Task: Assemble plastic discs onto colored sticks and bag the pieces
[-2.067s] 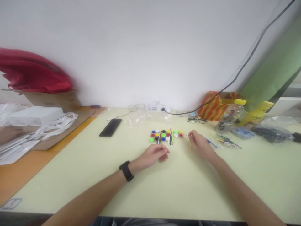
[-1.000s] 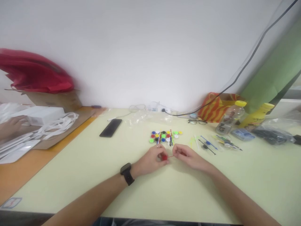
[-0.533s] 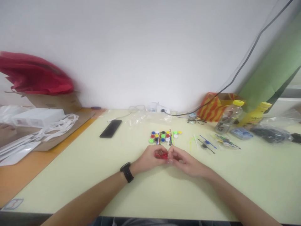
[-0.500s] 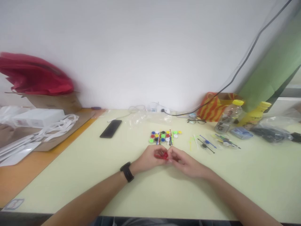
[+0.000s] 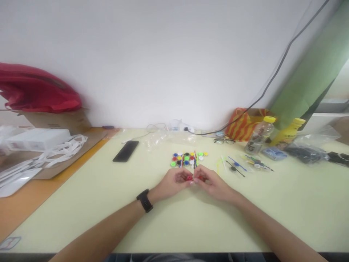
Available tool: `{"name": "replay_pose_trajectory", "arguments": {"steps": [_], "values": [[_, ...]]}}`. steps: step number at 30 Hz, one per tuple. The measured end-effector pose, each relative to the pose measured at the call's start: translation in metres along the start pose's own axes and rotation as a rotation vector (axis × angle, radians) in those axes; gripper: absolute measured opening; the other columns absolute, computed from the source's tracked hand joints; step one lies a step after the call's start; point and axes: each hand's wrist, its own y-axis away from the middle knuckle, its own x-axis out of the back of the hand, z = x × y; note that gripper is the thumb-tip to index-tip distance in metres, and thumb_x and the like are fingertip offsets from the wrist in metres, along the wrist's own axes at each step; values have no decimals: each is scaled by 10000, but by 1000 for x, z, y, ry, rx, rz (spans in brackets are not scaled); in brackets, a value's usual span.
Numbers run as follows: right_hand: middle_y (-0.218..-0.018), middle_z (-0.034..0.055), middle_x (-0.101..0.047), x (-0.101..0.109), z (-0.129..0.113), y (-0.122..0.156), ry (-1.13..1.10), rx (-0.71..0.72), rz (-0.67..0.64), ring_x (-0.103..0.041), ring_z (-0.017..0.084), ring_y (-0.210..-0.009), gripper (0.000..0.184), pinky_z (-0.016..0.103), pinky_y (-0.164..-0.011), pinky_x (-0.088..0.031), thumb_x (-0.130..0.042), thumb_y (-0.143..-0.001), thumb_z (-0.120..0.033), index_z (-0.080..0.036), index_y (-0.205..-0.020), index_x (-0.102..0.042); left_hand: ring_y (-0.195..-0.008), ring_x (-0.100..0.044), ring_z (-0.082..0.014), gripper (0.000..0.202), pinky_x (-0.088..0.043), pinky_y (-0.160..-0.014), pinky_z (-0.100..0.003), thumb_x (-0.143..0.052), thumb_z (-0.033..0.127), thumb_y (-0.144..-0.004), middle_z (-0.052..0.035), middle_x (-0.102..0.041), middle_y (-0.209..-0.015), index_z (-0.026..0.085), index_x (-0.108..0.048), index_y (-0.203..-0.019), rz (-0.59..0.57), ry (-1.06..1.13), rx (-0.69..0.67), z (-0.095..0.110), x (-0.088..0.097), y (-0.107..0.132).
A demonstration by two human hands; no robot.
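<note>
Pinching a small red piece (image 5: 189, 178) over the tabletop (image 5: 163, 225), left hand (image 5: 172, 183) has its grip closed on it and touches the right hand (image 5: 215, 183), whose own grip I can't read from here, colored discs (image 5: 186, 158) grouped just beyond both, loose sticks (image 5: 241, 166) out past the right one.

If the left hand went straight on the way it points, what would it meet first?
Most likely the right hand, directly ahead of the left hand and its small red piece; whether the hands touch is hard to tell.
</note>
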Motion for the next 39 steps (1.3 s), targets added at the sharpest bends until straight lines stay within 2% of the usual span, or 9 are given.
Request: {"name": "replay_pose_trajectory", "arguments": {"steps": [8, 11, 16, 22, 30, 39], "values": [[-871, 19, -609, 3, -2, -3, -7, -31, 62, -549, 166, -763, 286, 285, -697, -439, -590, -983, -498, -216, -953, -554, -903, -691, -213, 284, -572, -866, -369, -732, 386, -905, -100, -747, -1013, 151, -737, -1063, 47, -79, -37, 3, -1, 1], [-863, 15, -614, 4, 0, -2, 18, -33, 67, -538, 160, -745, 268, 279, -678, -429, -588, -987, -482, -218, -954, -554, -886, -691, -208, 259, -575, -861, -367, -720, 372, -914, -99, -749, -997, 151, -746, -1047, 43, -117, -46, 3, -1, 2], [-798, -12, -604, 2, 9, -1, 98, -52, 41, -501, 146, -680, 252, 275, -649, -410, -587, -987, -477, -226, -968, -592, -973, -705, -233, 226, -577, -918, -382, -710, 355, -919, -94, -756, -1030, 166, -759, -1034, 91, -163, -89, 5, -1, 2], [-857, 10, -668, 0, 13, 0, 185, -40, -12, -554, 163, -723, 290, 279, -675, -426, -553, -999, -485, -223, -984, -677, -1033, -710, -239, 246, -582, -950, -371, -719, 331, -908, -92, -752, -1117, 177, -743, -1098, 94, -193, -89, 4, -1, 2], [-920, 30, -717, 3, 19, -1, 309, 27, 27, -586, 181, -750, 280, 297, -694, -458, -521, -1010, -449, -236, -994, -703, -1022, -715, -228, 224, -590, -923, -347, -681, 316, -933, -85, -753, -1113, 183, -735, -1104, 94, -207, -110, 5, -1, 3], [-917, 34, -725, 5, 16, -1, 356, 52, 20, -597, 185, -739, 263, 300, -700, -460, -498, -1018, -408, -248, -994, -706, -906, -675, -213, 215, -552, -809, -312, -654, 361, -948, -78, -748, -996, 210, -770, -1048, 85, -425, -159, 6, 5, 2]]}}
